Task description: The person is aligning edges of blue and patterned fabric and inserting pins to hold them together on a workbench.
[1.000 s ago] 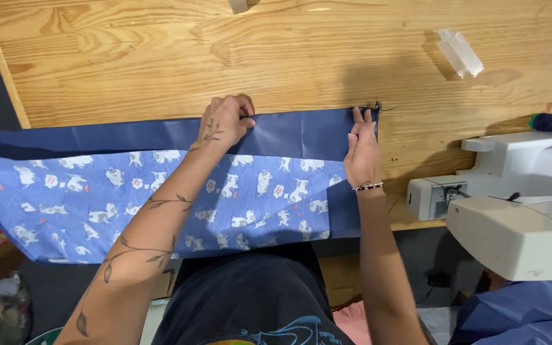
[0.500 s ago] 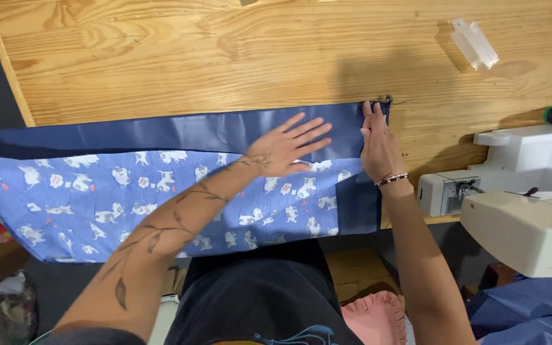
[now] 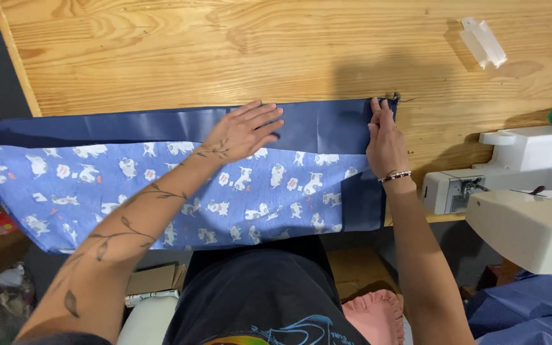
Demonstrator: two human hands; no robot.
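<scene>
1. Lying across the near edge of the wooden table (image 3: pixel 237 51), the printed blue fabric (image 3: pixel 116 191) sits on a plain navy fabric (image 3: pixel 161 124) — its near part hangs off the table.
2. The left hand (image 3: pixel 245 131) rests flat on both layers, fingers spread apart.
3. The right hand (image 3: pixel 384 137) presses the navy corner, fingers held together and straight, gripping nothing.
4. A white sewing machine (image 3: pixel 512 191) stands to the right — a small clear plastic piece (image 3: pixel 482 42) lies well apart.
</scene>
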